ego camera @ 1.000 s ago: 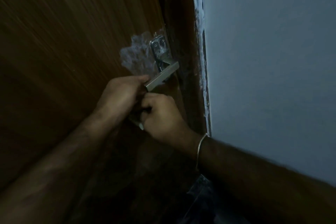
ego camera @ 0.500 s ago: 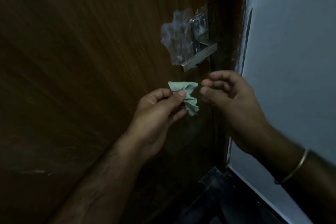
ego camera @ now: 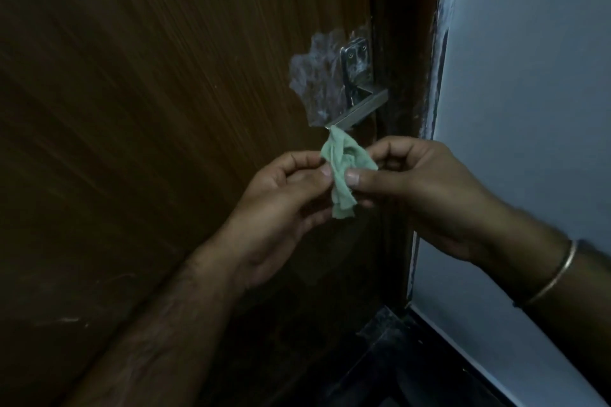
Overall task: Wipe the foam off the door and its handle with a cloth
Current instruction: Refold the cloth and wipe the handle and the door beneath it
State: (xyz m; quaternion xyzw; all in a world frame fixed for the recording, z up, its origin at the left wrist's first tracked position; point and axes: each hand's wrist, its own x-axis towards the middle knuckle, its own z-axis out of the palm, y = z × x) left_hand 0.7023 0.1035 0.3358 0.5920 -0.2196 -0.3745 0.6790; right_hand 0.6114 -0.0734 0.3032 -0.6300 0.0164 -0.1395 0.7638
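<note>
A dark brown wooden door (ego camera: 165,109) fills the left of the view. A whitish foam smear (ego camera: 314,82) spreads on it beside the metal handle plate (ego camera: 357,64), and the silver lever handle (ego camera: 358,111) sticks out below. Just under the lever's tip hangs a small crumpled pale green cloth (ego camera: 344,172). My left hand (ego camera: 284,208) pinches its left side between thumb and fingers. My right hand (ego camera: 426,188) pinches its right side, thumb in front. Neither hand touches the handle.
A dark door frame (ego camera: 410,76) runs down beside the door's edge, with white flecks along its border. A pale blue-grey wall (ego camera: 529,109) lies to the right, and dark floor (ego camera: 396,367) shows at the bottom. A thin metal bangle (ego camera: 555,277) circles my right wrist.
Both hands came off the handle area and the green cloth came into sight in my left hand. My right hand has since closed in and pinched the cloth too.
</note>
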